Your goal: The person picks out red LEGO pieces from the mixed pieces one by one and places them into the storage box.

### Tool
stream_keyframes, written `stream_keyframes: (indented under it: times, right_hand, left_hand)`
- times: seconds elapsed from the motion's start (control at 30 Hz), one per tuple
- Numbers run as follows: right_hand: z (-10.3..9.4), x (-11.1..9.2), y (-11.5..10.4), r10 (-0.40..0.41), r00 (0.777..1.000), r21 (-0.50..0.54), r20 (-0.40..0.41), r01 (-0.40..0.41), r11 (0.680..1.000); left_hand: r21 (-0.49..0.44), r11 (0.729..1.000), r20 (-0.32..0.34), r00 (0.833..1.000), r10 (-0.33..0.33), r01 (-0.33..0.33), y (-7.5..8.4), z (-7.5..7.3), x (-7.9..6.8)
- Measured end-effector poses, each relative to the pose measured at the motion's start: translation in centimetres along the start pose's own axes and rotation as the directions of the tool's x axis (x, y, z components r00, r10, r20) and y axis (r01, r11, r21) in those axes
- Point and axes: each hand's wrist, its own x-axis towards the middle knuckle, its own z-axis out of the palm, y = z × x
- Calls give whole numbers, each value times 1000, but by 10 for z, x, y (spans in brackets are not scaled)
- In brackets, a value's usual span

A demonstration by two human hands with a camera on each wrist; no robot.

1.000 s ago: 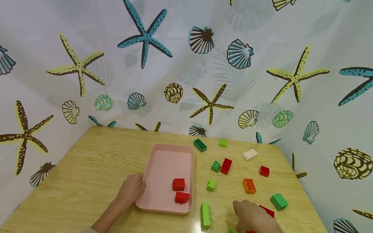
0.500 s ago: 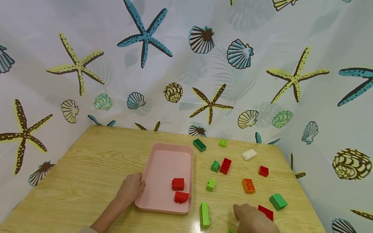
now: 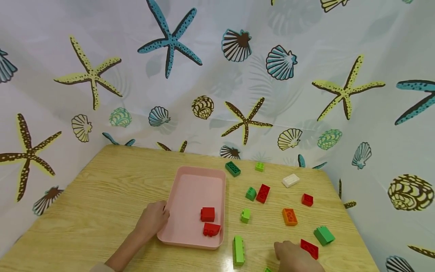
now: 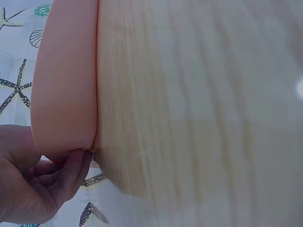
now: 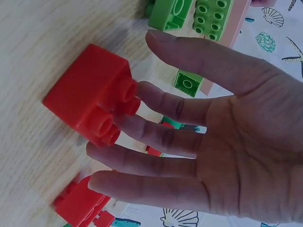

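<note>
My left hand (image 3: pixel 153 217) grips the near left edge of a pink tray (image 3: pixel 197 189), which lies flat on the table. In the left wrist view, the thumb and curled fingers (image 4: pixel 73 170) pinch the tray's rim. Two red toy bricks, one square (image 3: pixel 207 214) and one with a rounded end (image 3: pixel 212 229), lie inside the tray. At the lower right is my right hand (image 3: pixel 297 258), its fingers nearly straight and spread. The right wrist view has a red brick with studs (image 5: pixel 90 90) right at those fingertips; the head view hides it behind the hand.
Beside the right hand lies a flat red brick (image 3: pixel 309 249), with a green brick (image 3: pixel 324 235) beyond it. A long lime brick (image 3: pixel 238 250) stands between tray and hand. Farther back are an orange brick (image 3: pixel 290 217), a white brick (image 3: pixel 290 180) and several others. Patterned cloth (image 3: pixel 210 75) surrounds the table.
My right hand has drawn slightly down, toward the near edge, uncovering more of the flat red brick beside it. The left hand keeps its grip on the tray, which has not visibly moved.
</note>
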Motion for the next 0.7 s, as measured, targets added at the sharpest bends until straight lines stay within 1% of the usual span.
stream_keyframes:
  times: [0.2, 0.43, 0.7]
  right_hand:
    - [4, 0, 6, -36, 999, -4, -27, 36, 999]
    - [8, -1, 11, -42, 998, 18, -39, 43, 999]
    - [11, 3, 16, -51, 997, 14, -54, 52, 999]
  left_hand:
    - [-2, 1000, -10, 1000, 11, -11, -1, -1, 0]
    - [-4, 1000, 0, 1000, 14, -14, 0, -1, -1]
    - [-3, 1000, -3, 1000, 14, -14, -1, 1, 0]
